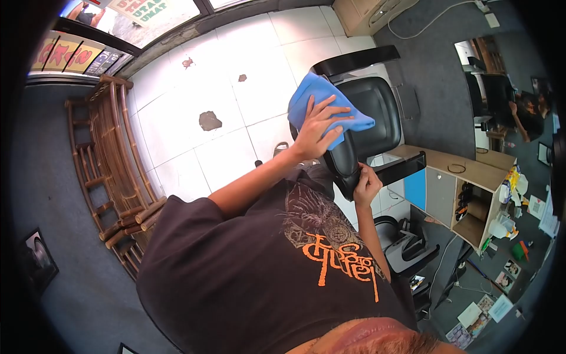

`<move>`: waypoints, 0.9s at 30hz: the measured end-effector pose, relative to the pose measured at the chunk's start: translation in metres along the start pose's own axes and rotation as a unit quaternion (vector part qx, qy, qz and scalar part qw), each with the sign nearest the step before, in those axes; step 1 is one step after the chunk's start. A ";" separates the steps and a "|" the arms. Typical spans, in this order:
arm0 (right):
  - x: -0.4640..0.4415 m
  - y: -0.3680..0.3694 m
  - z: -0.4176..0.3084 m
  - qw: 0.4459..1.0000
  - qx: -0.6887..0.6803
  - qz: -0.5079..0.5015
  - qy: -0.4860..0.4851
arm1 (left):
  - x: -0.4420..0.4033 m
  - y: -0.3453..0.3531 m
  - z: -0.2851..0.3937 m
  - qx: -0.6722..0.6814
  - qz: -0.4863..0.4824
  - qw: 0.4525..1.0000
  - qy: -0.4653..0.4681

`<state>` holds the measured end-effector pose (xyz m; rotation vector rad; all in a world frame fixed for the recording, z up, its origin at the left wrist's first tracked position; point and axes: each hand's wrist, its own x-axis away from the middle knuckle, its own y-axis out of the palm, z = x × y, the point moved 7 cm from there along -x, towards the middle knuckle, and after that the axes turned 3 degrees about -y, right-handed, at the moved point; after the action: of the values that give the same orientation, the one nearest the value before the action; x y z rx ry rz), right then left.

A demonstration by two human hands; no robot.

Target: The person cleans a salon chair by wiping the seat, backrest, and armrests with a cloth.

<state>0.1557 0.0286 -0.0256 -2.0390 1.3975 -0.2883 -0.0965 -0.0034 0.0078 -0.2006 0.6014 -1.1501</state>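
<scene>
My left hand (321, 125) presses a blue cloth (361, 122) against the top of a black padded chair's backrest (342, 158), its fingers spread over the cloth. Folds of cloth hang past the backrest on both sides. My right hand (367, 184) is closed at the near end of the backrest, its fingertips on the black edge. Beyond the backrest lies the chair's black seat (372, 112), with an armrest (356, 59) on the far side and another armrest (404, 168) nearer my right hand.
A bamboo bench (115, 159) stands along the left wall. White floor tiles (177, 118) have dark broken patches. To the right are a wooden cabinet (471, 227) with eyeglasses (456, 169) on top, a wall mirror (501, 94) and a second black chair (407, 245).
</scene>
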 end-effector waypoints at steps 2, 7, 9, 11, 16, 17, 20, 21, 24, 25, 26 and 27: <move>-0.003 0.000 -0.001 1.000 0.001 0.003 -0.011 | -0.021 0.002 -0.029 0.008 -0.030 1.000 -0.004; 0.000 -0.001 -0.001 0.999 -0.008 0.018 -0.030 | -0.069 0.008 -0.151 0.170 0.003 0.962 -0.215; 0.001 0.000 0.002 0.999 -0.008 0.022 -0.028 | -0.064 0.028 -0.203 0.353 -0.014 0.856 -0.377; 0.002 0.000 0.004 1.000 -0.008 0.022 -0.021 | -0.041 0.057 -0.243 0.504 0.007 0.714 -0.485; 0.001 -0.002 0.003 1.000 -0.010 0.024 -0.015 | 0.001 0.078 -0.192 0.611 0.129 0.662 -0.414; 0.005 -0.003 0.003 0.999 -0.018 0.033 -0.017 | 0.015 0.080 -0.178 0.606 0.135 0.669 -0.408; -0.001 0.001 0.002 0.997 -0.040 0.051 -0.033 | 0.043 0.071 -0.136 0.549 0.155 0.724 -0.388; 0.000 0.000 0.000 0.997 -0.041 0.050 -0.032 | 0.054 0.063 -0.115 0.502 0.159 0.756 -0.388; -0.001 -0.001 -0.002 0.997 -0.037 0.049 -0.041 | 0.038 0.034 -0.089 0.252 0.185 0.919 -0.241; -0.002 0.000 -0.002 0.997 -0.035 0.049 -0.045 | 0.023 0.017 -0.069 0.142 0.192 0.958 -0.161; -0.002 0.000 -0.002 0.998 -0.029 0.042 -0.039 | 0.005 0.006 -0.060 0.125 0.159 0.972 -0.118; -0.003 0.000 -0.001 0.999 -0.023 0.034 -0.032 | -0.004 0.006 -0.075 0.137 0.179 0.964 -0.143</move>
<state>0.1542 0.0304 -0.0238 -2.0143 1.4427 -0.1628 -0.1336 0.0140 -0.0553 -0.0160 0.2042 -0.8208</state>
